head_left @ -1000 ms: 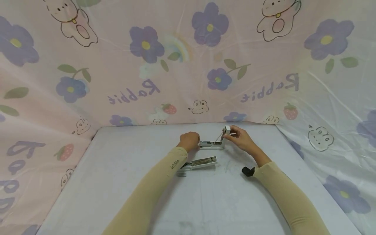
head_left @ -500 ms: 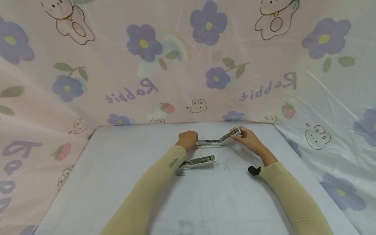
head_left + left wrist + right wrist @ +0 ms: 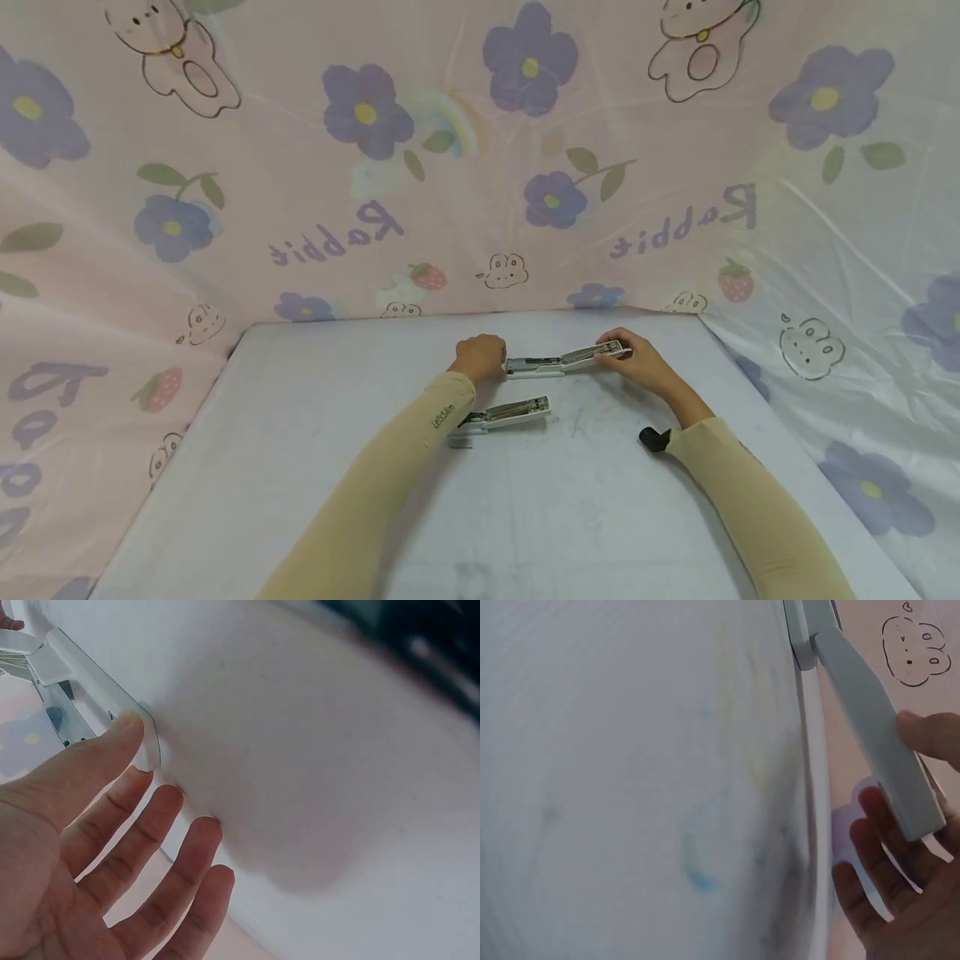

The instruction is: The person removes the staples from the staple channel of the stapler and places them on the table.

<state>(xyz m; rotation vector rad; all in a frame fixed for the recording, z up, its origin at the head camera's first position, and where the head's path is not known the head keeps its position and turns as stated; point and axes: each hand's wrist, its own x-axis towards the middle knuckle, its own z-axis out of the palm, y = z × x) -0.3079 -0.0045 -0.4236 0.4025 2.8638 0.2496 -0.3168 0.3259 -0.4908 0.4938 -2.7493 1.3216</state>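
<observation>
Stapler halves lie spread almost flat between the two hands at the far middle of the desk (image 3: pixel 300 467). On the left, the left hand (image 3: pixel 480 358) sits at the base end of this opened stapler (image 3: pixel 558 362); the head view shows it as a loose fist, while the left wrist view shows the fingers (image 3: pixel 142 825) fairly straight and fanned, with the thumb tip pressed on the rounded white end of the base (image 3: pixel 105 697), so it steadies the tool rather than wrapping round it. Just nearer the person than the left hand, touching nothing, a second stapler (image 3: pixel 506 414) lies on the desk beside the beige sleeve (image 3: pixel 405 467) of the left arm. To the right, the stapler's upper arm (image 3: pixel 874 742) slopes slightly up from the hinge into the right hand (image 3: pixel 641 364), which pinches its free end: the thumb lies on one side and the fingers (image 3: pixel 877 840) curl under the other. Behind that right hand, near its wrist, a small black object (image 3: pixel 654 438) rests on the desk; I cannot tell what it is. Beyond both hands, a pink cloth (image 3: pixel 450 167) printed with purple flowers and rabbits hangs as a backdrop.
</observation>
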